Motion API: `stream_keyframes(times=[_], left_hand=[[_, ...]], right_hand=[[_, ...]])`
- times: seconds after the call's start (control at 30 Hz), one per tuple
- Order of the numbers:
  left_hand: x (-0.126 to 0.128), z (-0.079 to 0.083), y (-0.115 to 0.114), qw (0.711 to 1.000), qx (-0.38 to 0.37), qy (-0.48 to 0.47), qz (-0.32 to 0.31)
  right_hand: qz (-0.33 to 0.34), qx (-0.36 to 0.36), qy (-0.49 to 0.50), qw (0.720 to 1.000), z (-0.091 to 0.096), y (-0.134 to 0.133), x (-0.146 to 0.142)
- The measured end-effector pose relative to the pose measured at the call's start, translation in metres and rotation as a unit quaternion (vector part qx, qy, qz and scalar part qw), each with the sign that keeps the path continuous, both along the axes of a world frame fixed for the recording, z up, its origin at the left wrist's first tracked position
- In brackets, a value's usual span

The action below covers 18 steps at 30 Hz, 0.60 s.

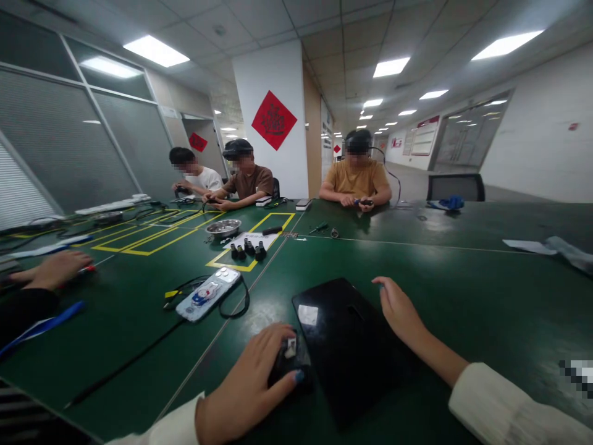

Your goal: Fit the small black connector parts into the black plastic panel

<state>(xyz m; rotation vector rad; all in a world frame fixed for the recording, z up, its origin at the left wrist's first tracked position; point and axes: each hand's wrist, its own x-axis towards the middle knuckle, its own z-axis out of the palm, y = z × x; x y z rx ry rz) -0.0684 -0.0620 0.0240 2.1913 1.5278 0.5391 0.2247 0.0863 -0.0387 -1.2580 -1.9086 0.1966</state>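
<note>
My left hand (252,378) lies over a small dark box-like object (286,364), its thumb along the near side and its fingers along the far side. A small white piece shows on top of that object, too blurred to name. Just right of it a glossy black flat panel (347,346) lies on the table, with a bright reflection near its upper left corner. Beside the panel's right edge, my right hand (401,309) is raised with its fingers stretched out and holds nothing that I can see.
A phone (208,295) with a cable lies left of centre on the green table (463,296). Farther back are several black cylindrical parts (248,250), a metal bowl (223,228) and a screwdriver (319,227). Co-workers sit across; another person's hand (58,270) reaches in from the left.
</note>
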Motion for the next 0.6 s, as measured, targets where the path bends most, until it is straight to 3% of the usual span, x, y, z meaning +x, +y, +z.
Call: stream_keyframes(times=[0.13, 0.23, 0.43, 0.5, 0.6], left_hand=[[-0.009, -0.012, -0.005, 0.999, -0.01, 0.034, -0.014], [-0.012, -0.015, -0.003, 1.0, -0.002, 0.025, 0.008], [-0.006, -0.003, 0.005, 0.996, -0.006, -0.042, 0.076], [0.003, 0.001, 0.012, 0.994, -0.003, -0.078, 0.075], [0.021, 0.0, 0.03, 0.989, 0.062, -0.127, 0.054]], right_hand=[[-0.001, -0.053, -0.026, 0.998, 0.002, -0.001, -0.002], [0.004, -0.048, -0.042, 0.998, 0.001, 0.001, -0.002], [0.02, -0.034, -0.069, 0.997, -0.002, 0.005, 0.0], [0.025, -0.032, -0.065, 0.997, -0.001, 0.005, 0.0], [0.034, -0.029, -0.058, 0.997, 0.0, 0.005, -0.001]])
